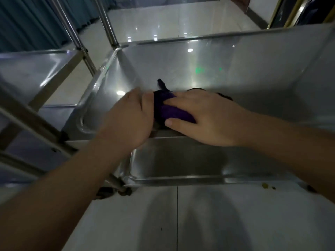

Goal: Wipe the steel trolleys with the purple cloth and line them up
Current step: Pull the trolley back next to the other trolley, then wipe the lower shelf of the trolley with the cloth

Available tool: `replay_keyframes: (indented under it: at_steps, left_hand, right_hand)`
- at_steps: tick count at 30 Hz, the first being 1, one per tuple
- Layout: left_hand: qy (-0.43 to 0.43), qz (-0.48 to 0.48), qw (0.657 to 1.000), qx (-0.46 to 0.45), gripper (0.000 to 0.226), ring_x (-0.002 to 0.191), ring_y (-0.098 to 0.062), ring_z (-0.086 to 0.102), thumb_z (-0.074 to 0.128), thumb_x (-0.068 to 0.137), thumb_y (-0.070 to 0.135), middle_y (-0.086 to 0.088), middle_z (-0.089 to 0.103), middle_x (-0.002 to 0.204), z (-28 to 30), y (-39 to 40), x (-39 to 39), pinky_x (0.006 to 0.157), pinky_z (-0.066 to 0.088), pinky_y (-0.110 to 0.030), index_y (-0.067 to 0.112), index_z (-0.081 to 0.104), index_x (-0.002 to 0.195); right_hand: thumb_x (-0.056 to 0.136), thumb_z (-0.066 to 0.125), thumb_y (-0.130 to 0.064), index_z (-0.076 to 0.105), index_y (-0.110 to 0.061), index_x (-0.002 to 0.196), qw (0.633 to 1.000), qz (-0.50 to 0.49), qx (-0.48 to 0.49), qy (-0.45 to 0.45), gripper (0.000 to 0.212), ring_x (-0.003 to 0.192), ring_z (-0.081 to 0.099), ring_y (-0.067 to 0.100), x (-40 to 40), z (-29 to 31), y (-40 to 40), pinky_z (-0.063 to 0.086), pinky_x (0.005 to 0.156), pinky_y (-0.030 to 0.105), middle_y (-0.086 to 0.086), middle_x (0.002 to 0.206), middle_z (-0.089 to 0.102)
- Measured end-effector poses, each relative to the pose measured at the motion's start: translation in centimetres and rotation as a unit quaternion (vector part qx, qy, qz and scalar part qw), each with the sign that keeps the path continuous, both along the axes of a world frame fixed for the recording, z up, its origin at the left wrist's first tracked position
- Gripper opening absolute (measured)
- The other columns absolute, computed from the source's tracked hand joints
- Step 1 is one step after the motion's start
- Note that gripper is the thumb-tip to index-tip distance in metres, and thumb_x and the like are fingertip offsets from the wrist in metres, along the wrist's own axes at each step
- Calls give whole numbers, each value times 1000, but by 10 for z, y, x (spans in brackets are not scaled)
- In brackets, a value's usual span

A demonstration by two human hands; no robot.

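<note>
Forearms first, since they fill the bottom of the view, both reaching forward over the pale tiled floor (208, 223) to the trolley (181, 181) in front of us. We've got the cloth (170, 110) bunched on the top shelf, right at the near edge, pretty much in the middle of the tray.

Handling-wise, we'd say the cloth is the easy part: soft, light, floppy, squashes into whatever shape we press it. Best taken in a loose wad under the palm so it doesn't trail a corner, and one dark corner is already sticking up behind it. That steel is stiff and slick, so the cloth should glide, and the trolley itself will probably roll if we lean on it. For lining up, the upright posts (107, 20) look like the thing to grab.

Our right hand (204, 116) lies flat on top of the cloth, fingers straight and a bit spread, thumb out toward us, pressing down, not curled round it. Our left hand (130, 116) sits just beside it, touching the cloth's left end; its fingertips are hidden, so we can't tell if it's pinching or just steadying.

Second trolley (36, 69) stands to the left, close but not squared up yet
</note>
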State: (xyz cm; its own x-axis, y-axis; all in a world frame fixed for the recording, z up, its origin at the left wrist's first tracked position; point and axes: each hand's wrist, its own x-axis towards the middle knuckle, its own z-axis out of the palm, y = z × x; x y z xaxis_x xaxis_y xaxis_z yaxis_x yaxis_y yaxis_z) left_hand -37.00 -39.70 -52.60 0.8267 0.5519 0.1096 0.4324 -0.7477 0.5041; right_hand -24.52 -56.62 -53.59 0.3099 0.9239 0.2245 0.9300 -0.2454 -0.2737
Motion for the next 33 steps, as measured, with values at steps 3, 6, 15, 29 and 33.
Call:
replay_keyframes:
  at_steps: [3,6,15,29,33]
  left_hand:
    - [-3,-18,1000,3,41,88,-32,55,25,114,35,-12,58,93,6,-7,-1,76,40,-43,11,50,93]
    - [-15,-42,999,25,45,85,-30,54,25,114,42,-6,55,85,13,-9,-7,73,34,-39,19,50,85]
    - [-157,-243,934,210,53,141,-28,52,45,109,28,-17,55,153,-36,-19,-102,118,35,-33,-3,51,151]
    - [142,-78,987,-17,49,100,-5,64,50,102,51,10,62,141,-226,33,-184,95,45,-27,31,56,147]
    - [171,18,979,-107,35,112,-3,66,62,90,58,15,69,127,-240,69,-193,90,53,-29,52,60,125]
  right_hand:
    - [102,48,-57,61,-34,139,1000,23,4,-18,46,108,59,12,-20,8,-23,45,96,36,-13,125,67]
    - [103,51,-56,60,-34,141,998,26,9,-50,45,104,59,14,-36,5,-42,46,93,36,-14,125,67]
    - [102,54,-58,70,-28,128,993,111,29,-25,43,96,65,15,-91,-94,-80,50,83,29,-9,113,71]
    - [100,49,-64,65,-40,104,951,-200,114,207,30,69,56,-5,-73,-228,53,43,62,21,-17,74,62]
    - [101,49,-60,66,-30,108,940,-222,131,223,35,69,55,4,-83,-236,116,42,62,28,-14,80,61]
